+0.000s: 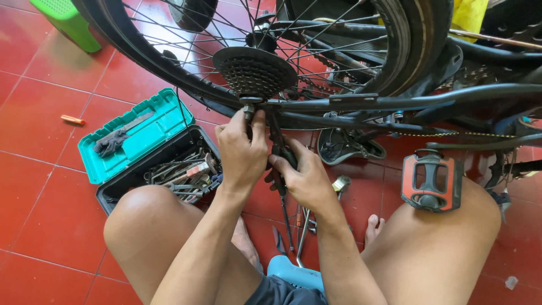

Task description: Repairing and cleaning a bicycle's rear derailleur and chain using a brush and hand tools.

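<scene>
An upturned black bicycle fills the top of the view, its rear wheel [395, 51] carrying a dark sprocket cluster [254, 70]. My left hand [243, 152] reaches up under the cluster, fingers pinched on the axle nut [249, 110] at the black frame bar [395, 101]. My right hand [302, 178] is shut on the black handles of a plier-like tool [276, 138] pointing up toward the same spot. Both hands nearly touch. The tool's tip is hidden behind my left hand.
An open black toolbox [118, 189] with a teal lid [144, 138] holds several tools at my left knee. A red and black pedal [429, 183] hangs by my right knee. Wrenches [305, 226] lie on the red tiles. A green bin [70, 22] stands far left.
</scene>
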